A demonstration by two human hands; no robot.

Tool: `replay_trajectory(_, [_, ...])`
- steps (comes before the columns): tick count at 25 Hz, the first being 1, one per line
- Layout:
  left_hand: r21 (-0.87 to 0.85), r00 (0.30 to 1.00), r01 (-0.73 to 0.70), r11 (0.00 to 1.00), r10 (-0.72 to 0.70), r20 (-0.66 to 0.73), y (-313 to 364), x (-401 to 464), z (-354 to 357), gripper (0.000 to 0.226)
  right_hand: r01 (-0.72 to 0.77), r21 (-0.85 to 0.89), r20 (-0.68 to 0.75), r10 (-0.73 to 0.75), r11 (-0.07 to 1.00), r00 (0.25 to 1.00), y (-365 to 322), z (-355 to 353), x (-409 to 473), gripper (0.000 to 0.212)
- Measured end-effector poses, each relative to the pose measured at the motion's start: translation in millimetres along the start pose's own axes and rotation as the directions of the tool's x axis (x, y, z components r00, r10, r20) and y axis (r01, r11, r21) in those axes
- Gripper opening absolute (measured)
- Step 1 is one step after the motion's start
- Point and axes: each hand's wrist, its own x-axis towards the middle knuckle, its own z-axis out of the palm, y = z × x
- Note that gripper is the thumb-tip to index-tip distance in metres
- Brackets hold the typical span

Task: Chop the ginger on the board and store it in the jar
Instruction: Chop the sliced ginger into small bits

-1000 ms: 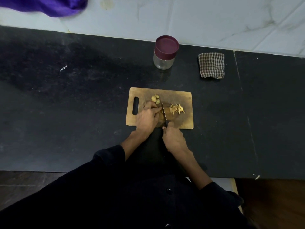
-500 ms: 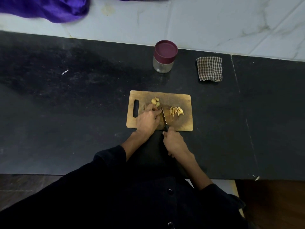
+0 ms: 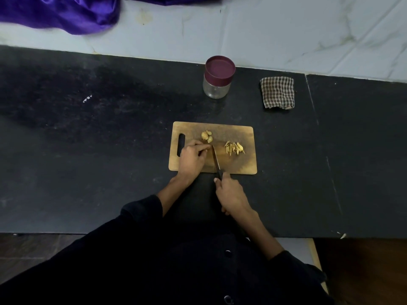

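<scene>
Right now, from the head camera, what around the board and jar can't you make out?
- The ginger piece being cut: covered by the left hand's fingers.
- Knife handle: wrapped by the right hand; only the blade shows.
- Jar contents: lid on, glass too small and dim.
- Uncut ginger pieces and slices: too small to count.

A dark speckled stone counter point(image 3: 92, 150) runs beneath a pale marbled wall point(image 3: 286, 34), with a seam crossing it toward the right. A folded brown-and-white checked cloth point(image 3: 277, 92) lies on the counter near the wall. Purple satin fabric point(image 3: 59, 14) drapes at upper left.
</scene>
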Motion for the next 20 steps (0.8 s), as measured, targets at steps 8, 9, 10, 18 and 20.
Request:
replay_trajectory(8, [-0.006, 1.000, 0.003, 1.000, -0.003, -0.006, 2.8, -2.2, -1.2, 0.022, -0.035, -0.017, -0.104, 0.033, 0.999, 0.994, 13.6, -11.9, 8.2, 0.029])
replay_trajectory(9, [0.000, 1.000, -0.001, 1.000, 0.001, -0.007, 3.0, -2.2, -1.5, 0.022, -0.028, -0.014, -0.120, 0.026, 0.999, 0.992, 15.2, -13.0, 7.1, 0.028])
replay_trajectory(10, [0.005, 1.000, -0.005, 1.000, 0.005, -0.008, 2.9, -2.1, -1.7, 0.022, -0.017, -0.011, -0.132, 0.015, 1.000, 0.991, 16.3, -13.5, 5.8, 0.027])
replay_trajectory(18, [0.001, 1.000, 0.000, 1.000, 0.000, 0.012, 4.8, -1.3, -3.5, 0.021, 0.035, -0.014, -0.140, -0.037, 0.999, 0.989, 21.3, -19.2, -0.2, 0.030])
replay_trajectory(20, [-0.011, 1.000, -0.002, 1.000, 0.003, 0.029, 8.2, -0.6, -5.5, 0.023, 0.055, -0.037, -0.189, -0.061, 0.998, 0.980, 22.5, -20.9, -5.3, 0.034])
